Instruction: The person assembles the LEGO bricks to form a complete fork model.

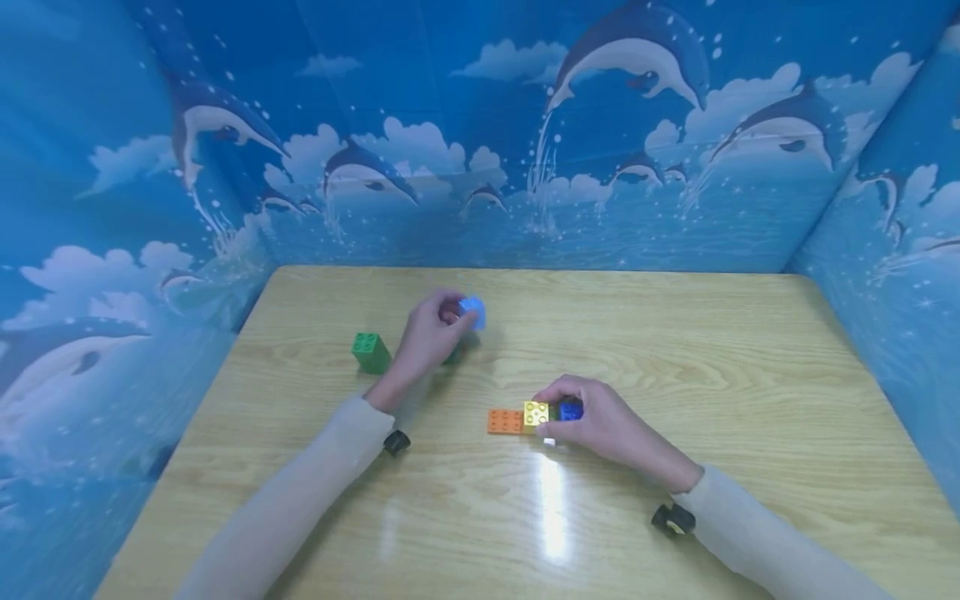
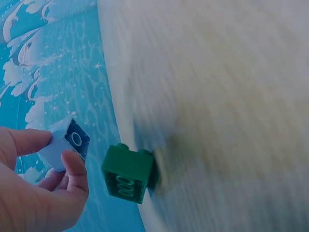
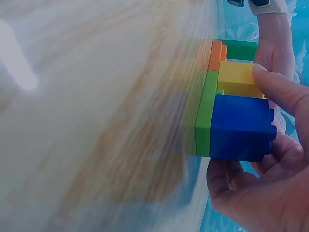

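Note:
My left hand (image 1: 437, 329) pinches a light blue brick (image 1: 472, 311) between thumb and fingers, above the table's far part. Its hollow underside shows in the left wrist view. Beside that hand lies a green brick (image 2: 128, 173), mostly hidden by the wrist in the head view. My right hand (image 1: 600, 417) holds a yellow brick (image 1: 536, 414) with thumb and fingertips. The yellow brick sits on a row of low pieces, a light green plate (image 3: 206, 113) and an orange plate (image 1: 505, 422). Next to it on the green plate stands a dark blue brick (image 3: 241, 127), under the right palm.
A taller green brick (image 1: 371, 353) stands left of the left forearm. The wooden table (image 1: 712, 350) is bordered by a dolphin-printed blue backdrop (image 1: 450, 208) at the back and sides. Light glares off the table near its front.

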Available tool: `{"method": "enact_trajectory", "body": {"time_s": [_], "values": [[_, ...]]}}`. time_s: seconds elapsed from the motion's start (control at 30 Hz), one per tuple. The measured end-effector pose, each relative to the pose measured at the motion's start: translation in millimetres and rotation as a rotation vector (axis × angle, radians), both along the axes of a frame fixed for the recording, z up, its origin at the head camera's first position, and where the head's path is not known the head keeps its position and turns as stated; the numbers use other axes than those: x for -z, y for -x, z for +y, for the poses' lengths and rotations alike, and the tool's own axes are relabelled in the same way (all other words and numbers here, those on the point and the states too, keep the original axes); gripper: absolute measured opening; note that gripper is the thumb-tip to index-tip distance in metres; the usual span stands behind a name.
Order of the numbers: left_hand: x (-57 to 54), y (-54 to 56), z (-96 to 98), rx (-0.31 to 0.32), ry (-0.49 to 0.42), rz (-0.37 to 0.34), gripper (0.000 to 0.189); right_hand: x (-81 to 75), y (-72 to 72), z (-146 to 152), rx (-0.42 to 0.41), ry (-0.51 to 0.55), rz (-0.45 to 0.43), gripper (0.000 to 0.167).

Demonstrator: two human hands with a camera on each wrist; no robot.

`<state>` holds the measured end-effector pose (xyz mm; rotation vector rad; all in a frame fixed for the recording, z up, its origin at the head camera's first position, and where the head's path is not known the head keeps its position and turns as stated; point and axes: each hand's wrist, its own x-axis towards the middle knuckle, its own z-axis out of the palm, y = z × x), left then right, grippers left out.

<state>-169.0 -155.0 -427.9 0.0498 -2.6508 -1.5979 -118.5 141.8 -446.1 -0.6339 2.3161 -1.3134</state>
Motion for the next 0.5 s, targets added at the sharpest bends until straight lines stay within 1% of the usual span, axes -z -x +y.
{"method": "enact_trajectory", "body": {"time_s": [0.2, 0.33, 0.5], "values": [[-0.3, -12.5, 1.9, 0.077, -0.010, 0.001, 0.040, -0.2, -0.6, -0.2, 0.000, -0.004, 0.006, 0.037], [-2.6, -19.2, 0.3, 0.142, 0.020, 0.002, 0.039, 0.3, -0.4, -0.4, 0.000, -0.006, 0.005, 0.037], [-3.0, -25.6, 1.2, 0.217, 0.066, -0.021, 0.037, 0.3, 0.4, 0.3, 0.001, -0.012, 0.013, 0.038]]}}
